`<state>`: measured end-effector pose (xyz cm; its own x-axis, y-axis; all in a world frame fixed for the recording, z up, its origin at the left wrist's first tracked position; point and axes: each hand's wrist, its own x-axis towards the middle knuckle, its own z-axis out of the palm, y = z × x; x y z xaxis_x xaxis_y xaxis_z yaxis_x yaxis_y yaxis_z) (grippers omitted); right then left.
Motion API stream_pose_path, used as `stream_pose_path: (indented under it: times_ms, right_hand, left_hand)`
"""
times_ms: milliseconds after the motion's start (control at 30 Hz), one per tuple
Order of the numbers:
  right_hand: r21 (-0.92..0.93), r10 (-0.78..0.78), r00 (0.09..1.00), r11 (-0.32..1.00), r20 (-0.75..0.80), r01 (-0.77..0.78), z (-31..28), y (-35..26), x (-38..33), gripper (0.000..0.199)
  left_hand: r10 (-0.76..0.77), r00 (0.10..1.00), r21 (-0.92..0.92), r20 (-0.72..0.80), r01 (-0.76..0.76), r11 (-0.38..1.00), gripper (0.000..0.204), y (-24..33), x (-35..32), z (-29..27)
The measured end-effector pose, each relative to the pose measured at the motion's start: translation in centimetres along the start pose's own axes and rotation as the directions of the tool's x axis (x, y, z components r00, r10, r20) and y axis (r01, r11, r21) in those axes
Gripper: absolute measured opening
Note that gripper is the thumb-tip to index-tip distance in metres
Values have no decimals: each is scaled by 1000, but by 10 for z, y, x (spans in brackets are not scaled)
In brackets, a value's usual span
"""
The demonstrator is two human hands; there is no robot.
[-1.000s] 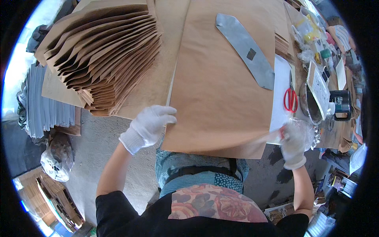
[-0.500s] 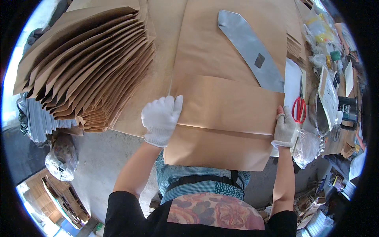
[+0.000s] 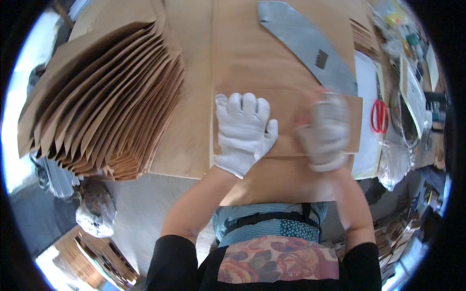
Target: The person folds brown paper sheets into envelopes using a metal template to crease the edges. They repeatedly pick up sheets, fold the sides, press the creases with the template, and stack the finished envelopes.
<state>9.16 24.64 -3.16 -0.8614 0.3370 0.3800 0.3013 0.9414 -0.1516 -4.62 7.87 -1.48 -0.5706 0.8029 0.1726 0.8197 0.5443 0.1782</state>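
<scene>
A creased sheet of brown kraft paper point(image 3: 286, 180) lies in front of me, its near part hanging past the table edge toward my lap. My left hand point(image 3: 242, 131), in a white knit glove, rests flat on its left side with fingers spread. Over the right side of the sheet is my right hand point(image 3: 327, 131), also gloved, with some bare fingertips. Motion smears its fingers, so their grip is unclear. Beyond both hands, a long grey flat plate point(image 3: 303, 48) with a dark patch lies slantwise on more brown paper point(image 3: 233, 53).
A thick fanned stack of folded brown paper point(image 3: 104, 104) stands at the left. Red-handled scissors point(image 3: 379, 116) lie on white sheets at the right, near a clear plastic bag point(image 3: 394, 162) and assorted clutter. Another filled plastic bag point(image 3: 95, 213) is below the table at left.
My left hand has moved right from the sheet's left edge and spread flat on it. My right hand has left the right edge and moved inward over the paper. The view has shifted.
</scene>
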Motion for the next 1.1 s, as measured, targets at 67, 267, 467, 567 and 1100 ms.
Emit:
stream_pose_path:
  times_ms: [67, 267, 467, 567, 1100]
  right_hand:
    - [289, -70, 997, 955, -23, 73, 13, -52, 12, 55]
    - [203, 76, 995, 977, -65, -61, -2, 34, -10, 43]
    - [-81, 390, 921, 917, -20, -390, 8, 133, -81, 47]
    - [-100, 219, 951, 964, -218, -245, 4, 112, -55, 49]
    - [320, 62, 954, 947, -294, 37, -131, 24, -53, 26]
  left_hand:
    - [-32, 998, -68, -52, 28, 997, 26, -6, -4, 8]
    - [40, 968, -148, -249, -79, 986, 22, -33, -18, 10]
    - [111, 955, -222, -276, -176, 959, 23, -7, -1, 24]
    - [159, 927, -158, -339, -222, 962, 31, -20, -13, 17]
    - [191, 966, -222, -173, -227, 948, 58, 40, 11, -61]
